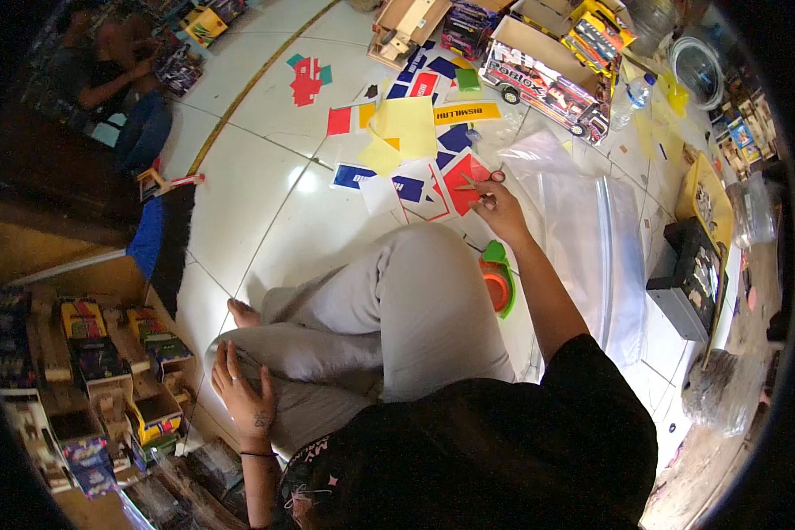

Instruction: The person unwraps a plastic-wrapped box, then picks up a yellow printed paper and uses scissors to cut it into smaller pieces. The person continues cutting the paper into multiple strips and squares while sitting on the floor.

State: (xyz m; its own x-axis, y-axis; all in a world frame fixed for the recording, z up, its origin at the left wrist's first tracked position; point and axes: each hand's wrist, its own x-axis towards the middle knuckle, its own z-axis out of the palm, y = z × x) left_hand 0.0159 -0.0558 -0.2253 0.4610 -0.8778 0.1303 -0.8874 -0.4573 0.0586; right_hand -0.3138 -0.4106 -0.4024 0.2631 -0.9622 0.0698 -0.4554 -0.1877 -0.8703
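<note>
My right hand (pixel 501 216) reaches forward over the floor, its fingers at the red-handled scissors (pixel 475 184). The scissors' blades are apart and lie over a red sticker sheet (pixel 465 173). My left hand (pixel 243 389) rests on my bent leg with its fingers stretched out and nothing in it. Around the scissors spread cut sticker pieces in blue, red and yellow, with a pale yellow paper (pixel 406 125) on top. Beside my right forearm stands a green and orange tape roll or dispenser (pixel 498 281), whose exact kind I cannot make out.
Clear plastic bags (pixel 583 256) lie to the right. A decorated toy truck (pixel 548 84) stands at the far right, by a wooden truck body (pixel 406 31). More toy trucks (pixel 106 353) line the lower left. A black box (pixel 685 278) sits at right. Another person (pixel 106 79) sits far left.
</note>
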